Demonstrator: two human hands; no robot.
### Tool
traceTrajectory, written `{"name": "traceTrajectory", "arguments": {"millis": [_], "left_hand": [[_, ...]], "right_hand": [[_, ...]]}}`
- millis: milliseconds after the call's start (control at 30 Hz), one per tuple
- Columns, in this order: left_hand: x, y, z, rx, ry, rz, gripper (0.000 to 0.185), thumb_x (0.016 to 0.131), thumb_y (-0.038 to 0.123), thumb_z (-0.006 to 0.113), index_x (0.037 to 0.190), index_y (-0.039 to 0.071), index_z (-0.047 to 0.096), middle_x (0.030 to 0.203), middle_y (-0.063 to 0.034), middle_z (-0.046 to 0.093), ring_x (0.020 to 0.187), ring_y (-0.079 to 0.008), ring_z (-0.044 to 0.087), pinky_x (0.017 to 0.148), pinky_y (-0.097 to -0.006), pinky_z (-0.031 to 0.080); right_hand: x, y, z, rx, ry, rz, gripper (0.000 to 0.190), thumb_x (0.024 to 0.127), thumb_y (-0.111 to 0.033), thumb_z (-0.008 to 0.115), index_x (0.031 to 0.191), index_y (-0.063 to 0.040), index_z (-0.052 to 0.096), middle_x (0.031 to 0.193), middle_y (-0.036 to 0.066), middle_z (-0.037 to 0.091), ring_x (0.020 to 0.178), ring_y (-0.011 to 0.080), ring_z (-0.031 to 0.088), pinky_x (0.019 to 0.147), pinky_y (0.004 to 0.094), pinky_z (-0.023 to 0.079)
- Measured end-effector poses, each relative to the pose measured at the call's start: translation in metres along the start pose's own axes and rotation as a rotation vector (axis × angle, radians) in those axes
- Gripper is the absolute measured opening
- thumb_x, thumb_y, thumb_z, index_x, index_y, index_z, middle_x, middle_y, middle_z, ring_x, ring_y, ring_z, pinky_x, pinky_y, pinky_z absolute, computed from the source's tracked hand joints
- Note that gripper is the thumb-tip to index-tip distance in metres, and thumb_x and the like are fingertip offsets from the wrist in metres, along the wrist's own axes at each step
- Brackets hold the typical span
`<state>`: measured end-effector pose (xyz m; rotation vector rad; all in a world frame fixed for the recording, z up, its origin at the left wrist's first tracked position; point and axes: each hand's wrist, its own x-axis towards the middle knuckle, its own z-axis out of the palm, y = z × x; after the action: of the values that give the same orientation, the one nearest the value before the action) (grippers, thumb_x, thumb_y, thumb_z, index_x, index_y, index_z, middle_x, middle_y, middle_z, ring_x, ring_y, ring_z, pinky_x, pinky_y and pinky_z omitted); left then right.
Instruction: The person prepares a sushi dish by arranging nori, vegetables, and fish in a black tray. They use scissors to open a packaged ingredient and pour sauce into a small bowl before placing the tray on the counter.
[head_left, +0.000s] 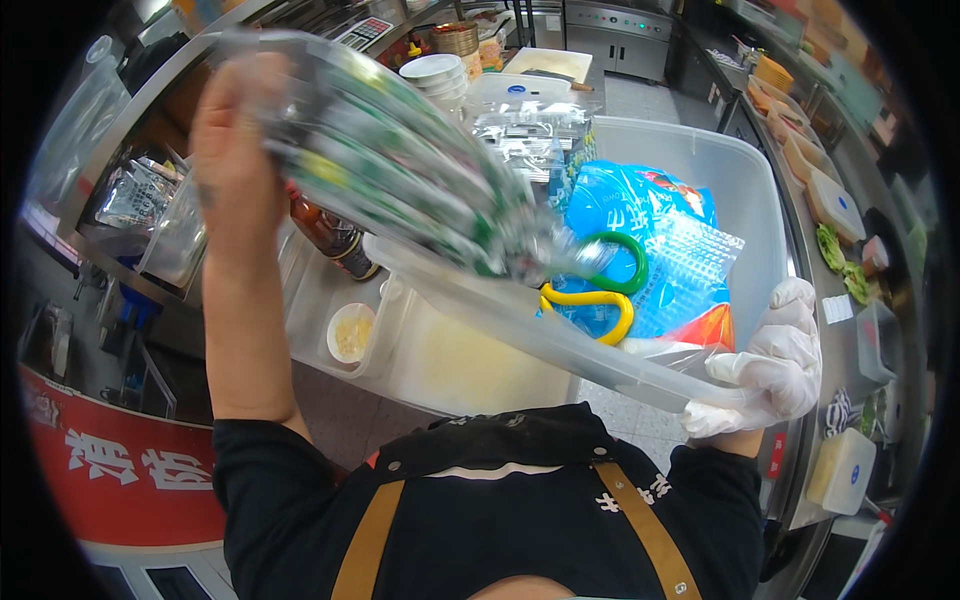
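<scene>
My bare left hand (244, 142) is raised and holds one end of a clear plastic bag (405, 157) filled with green-and-white packets, blurred by motion. The bag hangs slanting over the left part of a large translucent plastic tub (757, 172). My right hand (776, 367), in a white glove, grips the tub's near right corner. Inside the tub lie a blue printed plastic package (622, 195), a piece of bubble wrap (690, 251) and silvery packets (525, 135). Scissors with one green and one yellow handle loop (626, 319) rest on the blue package, their blades hidden.
A white cutting board (472, 345), a small bowl of pale pieces (351, 334) and a dark sauce bottle (330, 232) are beside and below the bag. Stacked white bowls (435, 71) stand behind. Lidded containers (836, 206) line the right counter.
</scene>
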<state>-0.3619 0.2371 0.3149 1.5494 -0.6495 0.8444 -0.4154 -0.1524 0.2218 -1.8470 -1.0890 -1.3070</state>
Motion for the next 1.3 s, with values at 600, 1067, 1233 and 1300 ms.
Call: {"name": "traceTrajectory", "arguments": {"millis": [600, 1067, 1233, 1300], "left_hand": [[-0.201, 0.041, -0.171, 0.023, 0.569, -0.121, 0.018, 0.097, 0.023, 0.047, 0.093, 0.006, 0.049, 0.087, -0.0041, 0.047, 0.081, -0.0125, 0.049, 0.074, -0.0253, 0.042], [-0.241, 0.042, -0.272, 0.097, 0.824, -0.197, 0.027, 0.100, 0.029, 0.040, 0.089, 0.006, 0.048, 0.083, -0.0044, 0.047, 0.072, -0.0117, 0.046, 0.064, -0.0254, 0.040], [-0.247, 0.040, -0.291, 0.122, 0.776, -0.184, 0.017, 0.095, 0.022, 0.054, 0.090, 0.006, 0.048, 0.089, -0.0049, 0.044, 0.080, -0.0137, 0.048, 0.069, -0.0248, 0.041], [-0.246, 0.035, -0.300, 0.100, 0.765, -0.139, 0.017, 0.094, 0.021, 0.055, 0.090, 0.006, 0.048, 0.089, -0.0053, 0.044, 0.080, -0.0143, 0.048, 0.070, -0.0254, 0.041]], "right_hand": [[0.203, 0.076, 0.089, -0.734, 0.304, -0.568, 0.041, 0.083, -0.006, 0.066, 0.121, -0.003, 0.052, 0.111, 0.019, 0.062, 0.106, 0.0334, 0.061, 0.089, 0.0401, 0.052], [0.458, -0.022, 0.345, 0.527, 0.506, -0.070, 0.033, 0.080, -0.022, 0.077, 0.060, -0.010, 0.054, 0.063, -0.006, 0.047, 0.061, 0.0063, 0.040, 0.053, 0.0261, 0.033], [0.483, -0.001, 0.398, 0.491, 0.478, -0.206, 0.034, 0.083, -0.028, 0.074, 0.062, -0.007, 0.057, 0.064, -0.006, 0.048, 0.061, 0.0060, 0.041, 0.054, 0.0257, 0.035], [0.493, 0.009, 0.408, 0.583, 0.503, -0.097, 0.034, 0.086, -0.033, 0.070, 0.067, -0.006, 0.062, 0.065, -0.006, 0.050, 0.062, 0.0062, 0.042, 0.056, 0.0251, 0.036]]}}
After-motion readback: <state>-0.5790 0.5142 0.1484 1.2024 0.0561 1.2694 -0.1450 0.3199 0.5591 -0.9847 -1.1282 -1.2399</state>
